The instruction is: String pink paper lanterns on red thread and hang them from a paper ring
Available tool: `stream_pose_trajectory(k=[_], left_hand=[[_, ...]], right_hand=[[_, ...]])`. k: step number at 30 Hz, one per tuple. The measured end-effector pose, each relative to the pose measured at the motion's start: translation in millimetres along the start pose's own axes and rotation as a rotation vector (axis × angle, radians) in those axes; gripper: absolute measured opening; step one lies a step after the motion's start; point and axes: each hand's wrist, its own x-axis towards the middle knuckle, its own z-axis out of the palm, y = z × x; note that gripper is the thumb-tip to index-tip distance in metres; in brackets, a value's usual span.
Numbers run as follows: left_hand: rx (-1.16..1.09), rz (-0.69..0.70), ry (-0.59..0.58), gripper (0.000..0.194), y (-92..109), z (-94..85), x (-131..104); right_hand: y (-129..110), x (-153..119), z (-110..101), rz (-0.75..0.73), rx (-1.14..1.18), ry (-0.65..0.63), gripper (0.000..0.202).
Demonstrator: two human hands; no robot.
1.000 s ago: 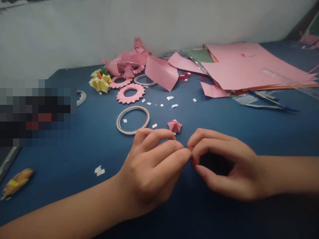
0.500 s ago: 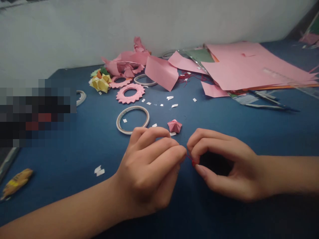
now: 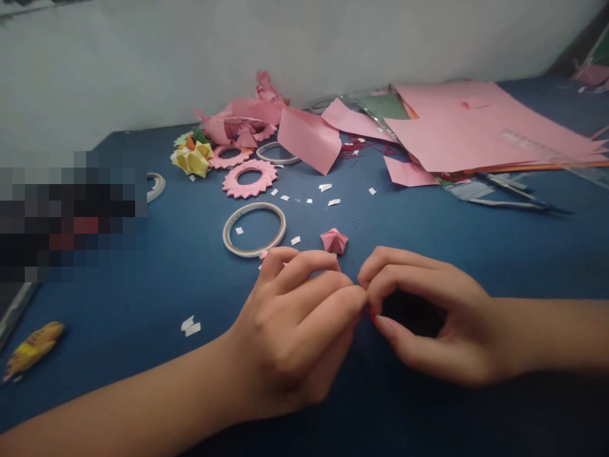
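Observation:
My left hand (image 3: pixel 304 324) is closed in a pinch, palm turned down. Its fingertips meet those of my right hand (image 3: pixel 423 311), whose thumb and fingers pinch a tiny red piece of thread (image 3: pixel 372 313). Most of this thread is hidden by the fingers. Just beyond the hands sits a small folded pink paper star (image 3: pixel 334 240). A bit of pink paper (image 3: pixel 263 254) shows behind my left knuckles, and a roll of narrow tape (image 3: pixel 227 236) lies behind that hand.
Pink folded paper rings (image 3: pixel 233 184), a yellow paper shape (image 3: pixel 193 160) and loose pink paper (image 3: pixel 309 143) lie further back. Large pink sheets (image 3: pixel 457 130), a compass-like tool (image 3: pixel 504 203) and tangled red thread (image 3: pixel 352 150) are right of these. White scraps (image 3: pixel 191 327) dot the blue table (image 3: pixel 143 273).
My left hand has moved a little right and down, up against my right fingertips. The short thread seen between the hands is now covered. My right hand has stayed in place.

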Motion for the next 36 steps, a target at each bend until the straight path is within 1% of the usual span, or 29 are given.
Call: stream_pose_trajectory(k=[6,9,11,15,18,31,36], left_hand=[[0.031,0.023,0.009,0.013,0.3,-4.0,4.1],[0.057,-0.005,0.018,0.011,1.0,-5.4,5.1],[0.073,-0.028,0.030,0.010,1.1,-4.9,4.7],[0.092,-0.018,0.040,0.009,0.7,-3.2,3.1],[0.104,-0.011,0.032,0.009,0.5,-2.9,2.7],[0.091,-0.040,0.058,0.012,1.9,-4.3,1.8],[0.083,-0.046,0.050,0.012,2.3,-4.7,2.2]], right_hand=[[-0.1,-0.7,-1.4,0.022,-0.017,-0.002,0.011],[0.2,-3.5,-2.8,0.027,-0.025,0.056,0.012],[0.4,-5.5,-2.8,0.006,-0.044,0.082,0.012],[0.4,-7.0,0.1,-0.057,-0.123,0.067,0.015],[0.5,-6.0,2.3,-0.059,-0.154,0.096,0.010],[0.8,-4.2,2.7,-0.034,-0.131,0.109,0.007],[1.2,-4.7,-0.5,-0.038,-0.064,0.072,0.011]])
